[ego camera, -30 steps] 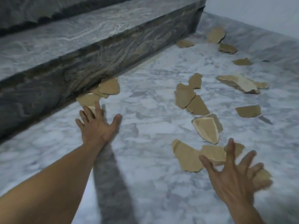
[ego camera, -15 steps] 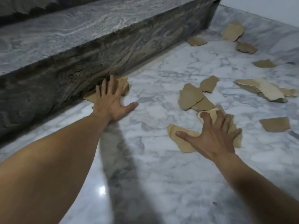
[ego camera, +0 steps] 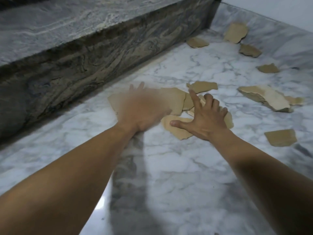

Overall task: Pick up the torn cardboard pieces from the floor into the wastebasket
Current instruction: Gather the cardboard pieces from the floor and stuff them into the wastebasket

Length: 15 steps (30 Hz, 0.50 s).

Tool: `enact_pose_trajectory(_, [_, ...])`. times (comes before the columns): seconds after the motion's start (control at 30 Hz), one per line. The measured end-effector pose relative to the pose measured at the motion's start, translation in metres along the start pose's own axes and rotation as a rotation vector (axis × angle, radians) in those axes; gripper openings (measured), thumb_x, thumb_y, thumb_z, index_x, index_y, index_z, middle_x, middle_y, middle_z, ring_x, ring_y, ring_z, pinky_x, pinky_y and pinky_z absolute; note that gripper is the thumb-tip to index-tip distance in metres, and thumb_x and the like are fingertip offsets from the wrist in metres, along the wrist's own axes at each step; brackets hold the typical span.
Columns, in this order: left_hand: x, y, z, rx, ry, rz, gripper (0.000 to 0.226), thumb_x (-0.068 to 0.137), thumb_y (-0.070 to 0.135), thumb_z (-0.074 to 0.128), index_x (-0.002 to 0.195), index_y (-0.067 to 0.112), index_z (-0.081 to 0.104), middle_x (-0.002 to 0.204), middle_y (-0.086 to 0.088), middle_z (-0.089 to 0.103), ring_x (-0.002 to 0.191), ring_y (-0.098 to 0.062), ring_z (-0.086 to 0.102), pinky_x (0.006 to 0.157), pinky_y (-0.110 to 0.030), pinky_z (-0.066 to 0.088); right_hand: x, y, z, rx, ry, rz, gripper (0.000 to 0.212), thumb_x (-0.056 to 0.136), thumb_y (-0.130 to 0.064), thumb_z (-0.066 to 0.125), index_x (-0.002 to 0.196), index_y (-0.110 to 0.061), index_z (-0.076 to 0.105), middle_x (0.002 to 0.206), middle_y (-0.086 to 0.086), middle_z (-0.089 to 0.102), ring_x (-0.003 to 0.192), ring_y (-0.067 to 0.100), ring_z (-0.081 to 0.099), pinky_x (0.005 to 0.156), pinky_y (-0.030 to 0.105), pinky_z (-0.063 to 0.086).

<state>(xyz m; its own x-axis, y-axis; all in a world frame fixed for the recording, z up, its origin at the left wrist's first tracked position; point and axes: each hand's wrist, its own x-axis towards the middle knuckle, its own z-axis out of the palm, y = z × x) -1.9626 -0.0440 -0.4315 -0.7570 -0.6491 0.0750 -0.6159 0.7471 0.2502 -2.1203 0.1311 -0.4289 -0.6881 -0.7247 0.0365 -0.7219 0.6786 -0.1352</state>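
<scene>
Several torn brown cardboard pieces lie on the white marble floor (ego camera: 169, 167). A heap of them (ego camera: 176, 100) sits between my two hands in the middle. My left hand (ego camera: 142, 111) is blurred with motion and lies flat on the heap's left pieces. My right hand (ego camera: 205, 117) presses down with spread fingers on the heap's right side and on a front piece (ego camera: 177, 131). More pieces lie apart: a large curled one (ego camera: 265, 97), a flat one (ego camera: 281, 137) at the right, and others by the far wall (ego camera: 235, 34). No wastebasket is in view.
A dark veined stone step (ego camera: 101, 53) runs along the left and rises above the floor. A marble skirting and a white wall (ego camera: 279, 7) close the far right. The arms' shadows fall on the floor in front.
My left hand has swept right from the step's foot, dragging cardboard pieces along toward the middle. My right hand has moved slightly left and forward, and the pieces now form one heap.
</scene>
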Motion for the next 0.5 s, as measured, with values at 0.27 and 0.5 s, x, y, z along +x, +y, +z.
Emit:
enact_pose_trajectory(0.27, [0.031,0.021,0.014,-0.023,-0.067,0.069,0.096,0.073,0.100,0.006,0.155,0.051,0.020,0.168,0.005,0.021,0.156,-0.023,0.007,0.120,-0.062,-0.003,0.083,0.014,-0.005,-0.008,-0.318,-0.128,0.113,0.042,-0.111,0.023,0.138,-0.071,-0.019,0.168,-0.001,-0.018,0.151,0.041,-0.017,0.106,0.081,-0.007])
enact_pose_trajectory(0.5, [0.023,0.032,0.010,0.098,0.057,0.072,0.086,0.079,0.094,0.012,0.150,0.050,0.035,0.149,0.002,0.045,0.132,-0.030,0.035,0.100,-0.051,0.029,0.047,0.028,-0.006,-0.042,-0.041,-0.147,0.100,0.059,-0.103,0.028,0.142,-0.049,0.033,0.147,0.003,0.039,0.135,0.033,0.033,0.106,0.058,0.026])
